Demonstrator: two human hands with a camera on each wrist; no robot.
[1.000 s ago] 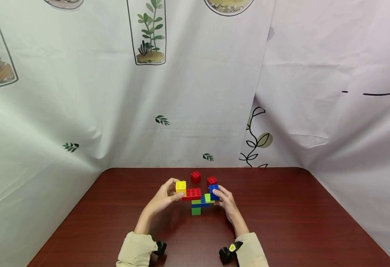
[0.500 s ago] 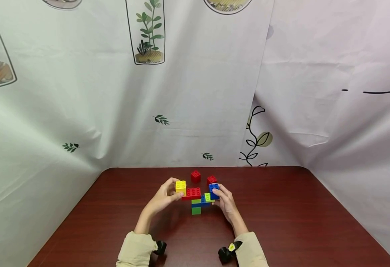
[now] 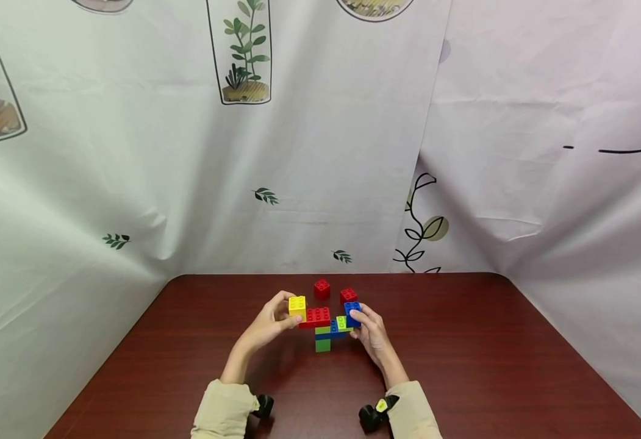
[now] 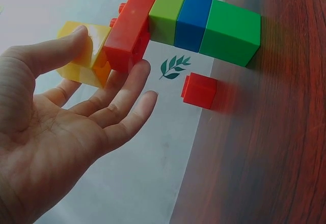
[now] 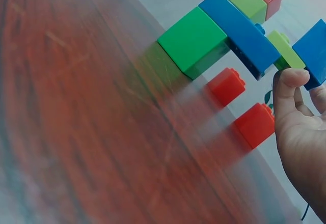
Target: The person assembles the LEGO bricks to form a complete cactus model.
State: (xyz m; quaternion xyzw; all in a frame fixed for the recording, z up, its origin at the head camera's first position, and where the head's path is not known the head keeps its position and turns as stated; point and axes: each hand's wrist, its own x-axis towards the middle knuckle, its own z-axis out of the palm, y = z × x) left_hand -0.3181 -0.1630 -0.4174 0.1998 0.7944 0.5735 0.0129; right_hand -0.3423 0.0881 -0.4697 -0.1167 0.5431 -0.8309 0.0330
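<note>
Look, left hand [image 3: 265, 326] pinches yellow block [image 3: 297, 307], right hand [image 3: 374, 334] grips blue block [image 3: 351, 307], two red bricks [image 3: 322, 289] sitting beyond!

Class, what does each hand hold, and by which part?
Left hand: the yellow block, thumb on its near face. Right hand: the upper blue block, thumb likewise.

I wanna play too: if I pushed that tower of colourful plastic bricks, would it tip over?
Left unheld, the tower would probably tip easily, since its wide top stands on one narrow green plastic brick. It likely wouldn't roll, because its sides look flat.
</note>
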